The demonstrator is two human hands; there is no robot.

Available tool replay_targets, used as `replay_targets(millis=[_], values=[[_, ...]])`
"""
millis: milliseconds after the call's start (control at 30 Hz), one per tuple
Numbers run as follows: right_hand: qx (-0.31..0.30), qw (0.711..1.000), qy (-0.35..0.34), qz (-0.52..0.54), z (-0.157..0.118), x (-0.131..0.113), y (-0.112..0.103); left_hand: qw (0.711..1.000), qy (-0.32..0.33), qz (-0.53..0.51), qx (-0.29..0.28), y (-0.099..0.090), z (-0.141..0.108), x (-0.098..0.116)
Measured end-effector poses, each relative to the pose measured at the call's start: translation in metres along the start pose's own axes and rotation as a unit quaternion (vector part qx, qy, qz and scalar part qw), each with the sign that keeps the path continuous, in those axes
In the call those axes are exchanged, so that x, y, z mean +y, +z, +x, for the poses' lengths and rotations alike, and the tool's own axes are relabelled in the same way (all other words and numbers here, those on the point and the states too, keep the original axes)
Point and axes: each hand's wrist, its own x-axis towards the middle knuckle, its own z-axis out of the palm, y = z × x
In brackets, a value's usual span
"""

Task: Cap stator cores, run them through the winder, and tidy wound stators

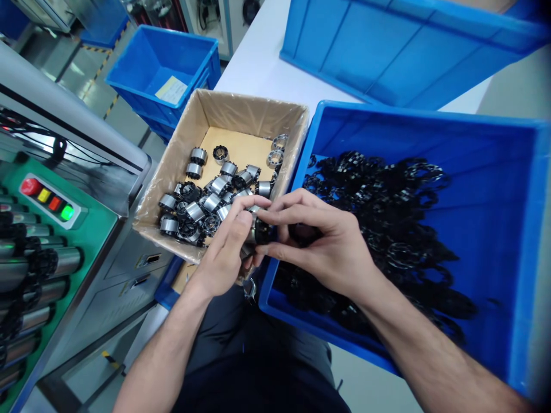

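Brought together over the gap between cardboard box and blue bin: left hand (221,249) wrapped along one side of a steel ring core (260,230), right hand (333,244) pinching at the black end from the other side, thumb below and forefinger above. Clamped on it from both sides, though partly hidden by the fingers; cannot tell whether the black end piece is fully seated. Ahead and to the left of the hands, inside the plastic-lined cardboard box (252,103), more loose cores (212,202) of the same kind, some upright, some on their sides. Just to the right, under the right wrist and forearm, the blue bin (501,178) with a tangled heap of black toothed rings (387,212). Farther ahead, a white table (269,51) under a large blue crate (365,43). Probably compact, rigid and fairly dense for its size, with a smooth, slightly slippery steel band; best gripped around that band, with only light pressure on the thin black teeth, likely plastic and liable to chip or bend.
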Motion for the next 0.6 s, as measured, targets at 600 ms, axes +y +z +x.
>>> replay_targets(millis=[600], values=[[-0.006, 0.991, 0.13, 0.017, 0.001, -0.009, -0.008, 0.92, 0.171, 0.284, 0.209, -0.036, 0.003, 0.049]])
